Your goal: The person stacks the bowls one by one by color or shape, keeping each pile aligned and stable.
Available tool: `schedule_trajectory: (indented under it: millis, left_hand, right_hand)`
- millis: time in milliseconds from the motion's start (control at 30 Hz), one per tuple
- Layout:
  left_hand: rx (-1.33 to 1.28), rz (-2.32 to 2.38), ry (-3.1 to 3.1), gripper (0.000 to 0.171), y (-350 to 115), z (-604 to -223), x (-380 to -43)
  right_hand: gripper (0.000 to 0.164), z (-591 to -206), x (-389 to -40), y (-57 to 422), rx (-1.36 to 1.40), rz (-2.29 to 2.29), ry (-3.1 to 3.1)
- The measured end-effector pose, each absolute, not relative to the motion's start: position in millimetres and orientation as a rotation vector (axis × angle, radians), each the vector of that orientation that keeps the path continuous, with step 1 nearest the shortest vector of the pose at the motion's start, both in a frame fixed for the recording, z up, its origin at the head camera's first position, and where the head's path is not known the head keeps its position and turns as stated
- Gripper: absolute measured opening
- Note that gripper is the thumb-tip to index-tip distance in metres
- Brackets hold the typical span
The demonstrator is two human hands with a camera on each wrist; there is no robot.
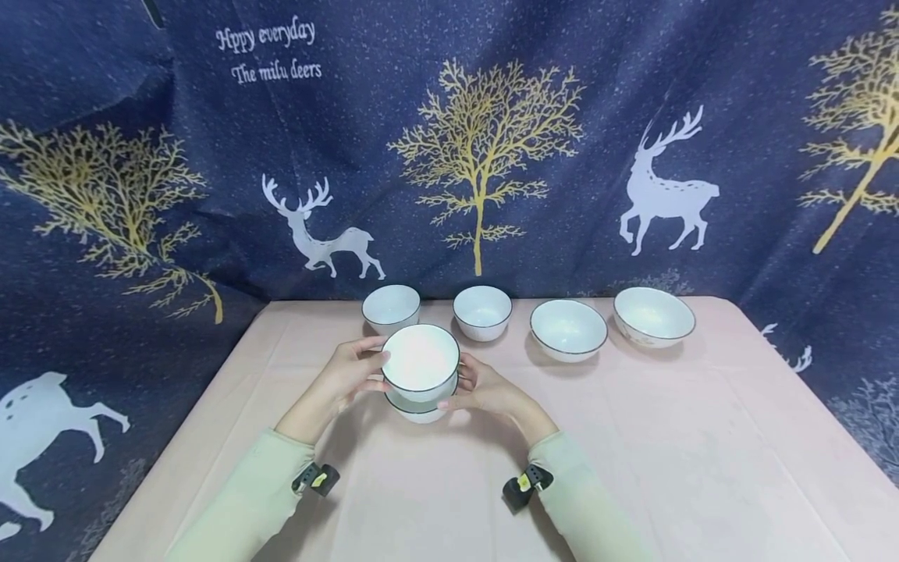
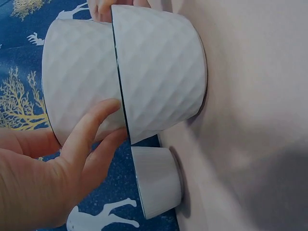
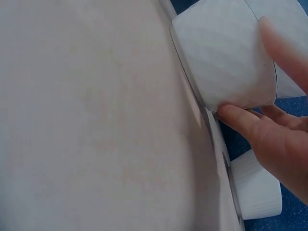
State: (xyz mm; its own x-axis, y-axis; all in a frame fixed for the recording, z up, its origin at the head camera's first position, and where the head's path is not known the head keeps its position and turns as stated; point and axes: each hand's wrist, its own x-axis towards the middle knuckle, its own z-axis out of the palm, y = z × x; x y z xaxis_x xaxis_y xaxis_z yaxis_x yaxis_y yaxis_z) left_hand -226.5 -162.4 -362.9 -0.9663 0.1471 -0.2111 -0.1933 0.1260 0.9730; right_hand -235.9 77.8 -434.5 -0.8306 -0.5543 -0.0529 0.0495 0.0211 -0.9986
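A white bowl with a dark rim [image 1: 421,357] sits over a second white bowl [image 1: 421,416], its lower part partly inside that one's rim. Both have a dimpled diamond pattern outside, plain in the left wrist view on the lower bowl [image 2: 159,72]. My left hand [image 1: 349,371] grips the upper bowl [image 2: 82,77] from the left, thumb and fingers spread along its wall. From the right, my right hand [image 1: 487,388] holds the lower bowl [image 3: 226,57], with fingers on its side and the thumb near its rim. The lower bowl's base is at the tabletop.
Along the back of the pink-covered table [image 1: 632,460] stand several more white bowls: one at left [image 1: 391,303], one in the middle [image 1: 482,308], a wider one [image 1: 569,328] and another at right [image 1: 655,314]. A dark blue deer-print cloth [image 1: 548,234] hangs behind.
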Motion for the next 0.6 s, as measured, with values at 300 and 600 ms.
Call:
schedule_trajectory:
  millis: [300, 600]
  left_hand:
    - [-0.054, 1.893, 2.18, 0.045, -161.1, -367.0, -227.5]
    - [-0.07, 1.891, 2.204, 0.041, -160.9, -372.1, -227.0]
  right_hand:
    - [0.101, -435.0, -236.5, 78.5, -0.5, -1.864, 1.864]
    - [0.102, -436.1, -235.6, 78.4, -0.485, -1.853, 1.867]
